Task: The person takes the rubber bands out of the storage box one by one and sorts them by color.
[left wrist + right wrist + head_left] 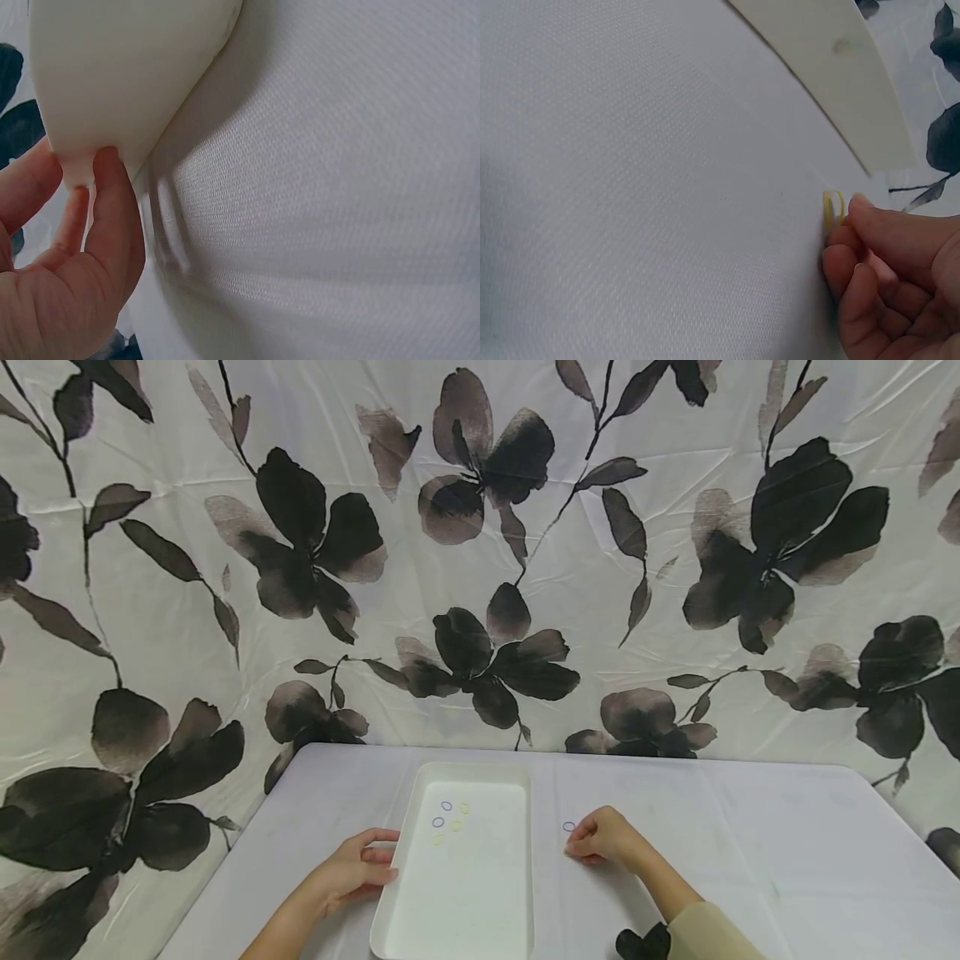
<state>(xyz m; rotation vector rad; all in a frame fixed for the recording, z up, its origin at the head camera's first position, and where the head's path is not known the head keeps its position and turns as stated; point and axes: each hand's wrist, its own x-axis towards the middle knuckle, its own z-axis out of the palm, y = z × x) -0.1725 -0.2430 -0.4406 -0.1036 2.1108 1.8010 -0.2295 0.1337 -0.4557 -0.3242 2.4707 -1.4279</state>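
A white rectangular tray [465, 902] lies lengthwise on the table, with several small blue rubber bands [438, 822] and yellow rubber bands [457, 827] in its far half. My left hand [358, 870] holds the tray's left edge. In the left wrist view its thumb [110, 169] presses the outer wall while other fingers touch the rim. To the right of the tray, my right hand [603, 837] pinches a yellow rubber band [832, 210] between thumb and fingertips, close over the tablecloth. Another blue band [569, 827] shows right beside those fingertips.
A white cloth [750, 835] covers the table. Behind it hangs a pale curtain [570, 577] with dark flowers. A small black object [643, 943] sits by the right sleeve [705, 935].
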